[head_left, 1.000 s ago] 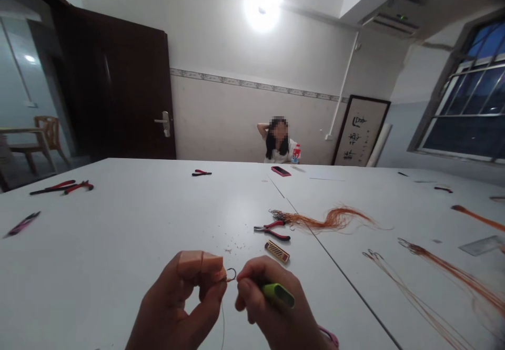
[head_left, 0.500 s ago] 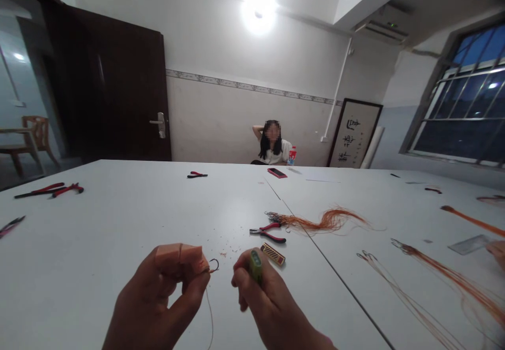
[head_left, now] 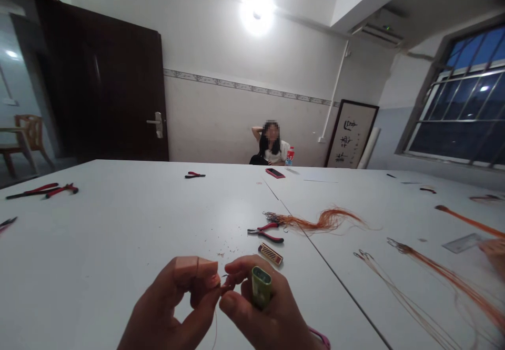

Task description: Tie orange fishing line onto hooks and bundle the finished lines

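Low in the middle, my left hand (head_left: 173, 302) is closed, thumb and forefinger pinching a fish hook (head_left: 225, 276), mostly covered by the fingers. A thin line (head_left: 215, 325) hangs below the pinch. Tape-like covers wrap the left forefinger. My right hand (head_left: 278, 308) grips a green lighter (head_left: 261, 286) in its palm, one end facing up. Its fingertips meet the left ones at the hook; whether they pinch it is hidden. Just beyond lie a small striped box (head_left: 270, 254) and red-handled pliers (head_left: 268, 232).
Orange lines with hooks (head_left: 315, 221) lie beyond the pliers. More hooked lines (head_left: 430, 271) spread at right, near another person's hand (head_left: 493, 253). Other pliers (head_left: 63, 189) lie at left. A phone (head_left: 275, 173) and bottle (head_left: 290, 156) stand near a seated person (head_left: 271, 145).
My right hand has moved left and turned, bringing its fingertips against the left hand's at the hook. The lighter's end faces up more. My left hand has shifted slightly right and down.
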`<state>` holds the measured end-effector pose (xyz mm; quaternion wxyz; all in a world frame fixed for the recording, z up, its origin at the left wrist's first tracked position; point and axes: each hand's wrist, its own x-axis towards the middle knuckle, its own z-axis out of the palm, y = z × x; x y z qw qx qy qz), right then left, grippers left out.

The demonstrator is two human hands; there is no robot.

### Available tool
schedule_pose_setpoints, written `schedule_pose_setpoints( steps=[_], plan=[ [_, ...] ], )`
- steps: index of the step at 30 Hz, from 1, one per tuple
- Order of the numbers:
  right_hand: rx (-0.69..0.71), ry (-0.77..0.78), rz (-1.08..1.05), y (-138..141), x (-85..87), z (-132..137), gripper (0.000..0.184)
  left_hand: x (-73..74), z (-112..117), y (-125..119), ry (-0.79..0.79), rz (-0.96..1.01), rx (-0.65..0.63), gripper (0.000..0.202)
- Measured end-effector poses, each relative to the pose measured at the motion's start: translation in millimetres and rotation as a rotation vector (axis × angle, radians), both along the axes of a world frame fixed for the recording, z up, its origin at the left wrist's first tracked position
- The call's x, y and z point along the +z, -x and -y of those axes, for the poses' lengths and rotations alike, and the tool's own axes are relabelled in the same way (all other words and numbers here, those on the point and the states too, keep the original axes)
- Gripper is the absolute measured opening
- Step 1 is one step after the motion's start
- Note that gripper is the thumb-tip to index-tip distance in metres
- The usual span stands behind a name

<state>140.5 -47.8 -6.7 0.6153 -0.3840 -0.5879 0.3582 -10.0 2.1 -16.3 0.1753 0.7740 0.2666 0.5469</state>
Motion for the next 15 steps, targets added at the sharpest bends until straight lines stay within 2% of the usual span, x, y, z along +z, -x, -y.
schedule_pose_setpoints(
  steps=[2, 8, 12, 15],
  plan=[
    [-0.042, -0.054, 0.053, 0.5, -1.3, 0.4, 0.011, -1.3, 1.4, -1.8, -0.035, -0.008, -0.025, 0.02],
    [-0.1, -0.109, 0.177, -2.1, -9.5, -0.8, 0.012, 1.9, 4.6, -4.9, -0.055, -0.017, -0.059, 0.02],
    [-0.054, -0.079, 0.167, -4.0, -10.3, -1.3, 0.01, 6.6, 7.3, -5.9, -0.064, 0.014, -0.072, 0.02],
    [-0.101, -0.044, 0.194, -2.3, -6.7, 1.3, 0.007, 8.6, 8.8, -7.1, -0.04, 0.06, -0.063, 0.02]
  ],
)
